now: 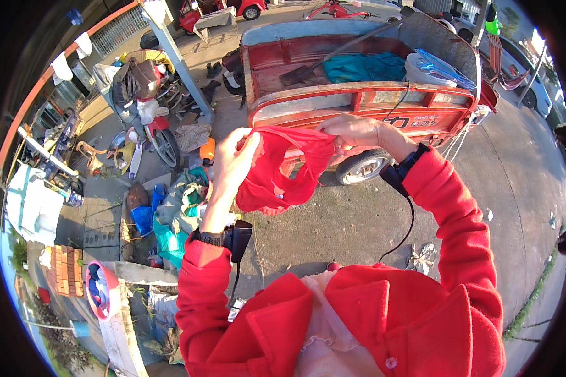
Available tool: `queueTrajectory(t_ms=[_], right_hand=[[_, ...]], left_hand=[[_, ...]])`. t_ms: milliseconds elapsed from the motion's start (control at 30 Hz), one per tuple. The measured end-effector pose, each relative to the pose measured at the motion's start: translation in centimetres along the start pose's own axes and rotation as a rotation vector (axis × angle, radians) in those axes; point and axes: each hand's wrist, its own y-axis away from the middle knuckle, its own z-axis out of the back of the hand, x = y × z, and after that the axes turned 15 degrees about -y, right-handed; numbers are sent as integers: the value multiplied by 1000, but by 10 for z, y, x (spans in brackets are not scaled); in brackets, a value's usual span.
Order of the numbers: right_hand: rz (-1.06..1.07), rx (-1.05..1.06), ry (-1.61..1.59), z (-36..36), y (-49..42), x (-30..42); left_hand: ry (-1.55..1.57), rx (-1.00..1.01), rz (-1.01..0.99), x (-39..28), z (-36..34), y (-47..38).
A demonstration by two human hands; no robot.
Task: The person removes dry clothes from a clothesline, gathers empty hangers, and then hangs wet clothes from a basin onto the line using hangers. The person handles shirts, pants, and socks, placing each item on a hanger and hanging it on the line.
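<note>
A piece of red fabric, apparently a small garment [269, 184], is stretched out in front of me with an opening in its middle. My left hand [236, 160] pinches its left upper edge between thumb and fingers. At the other end my right hand [353, 132] grips the upper right corner, its fingers partly hidden. Both hands are raised, and the cloth hangs between them. Each wrist bears a strap with a black device [240, 240] and a cable. Beyond the cloth stands a red cargo tricycle [311, 101], partly covered by it and by my right hand.
In the tricycle's bed lie a shovel [302, 73], a teal cloth [363, 68] and a white bucket [427, 70] with blue hangers on it. A pink basin [115, 301] of clothes sits on a low wall at left. Near a loaded motorbike [162, 136] rises a post [179, 61].
</note>
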Motion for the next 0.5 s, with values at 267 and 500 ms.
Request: queueTrajectory(t_ms=[267,500], right_hand=[[301,-181,-4,-10,13,20],[880,108,637,-113,-31,12]], left_hand=[[255,-52,40,-53,47,-11],[75,13,32,-63,55,-30]])
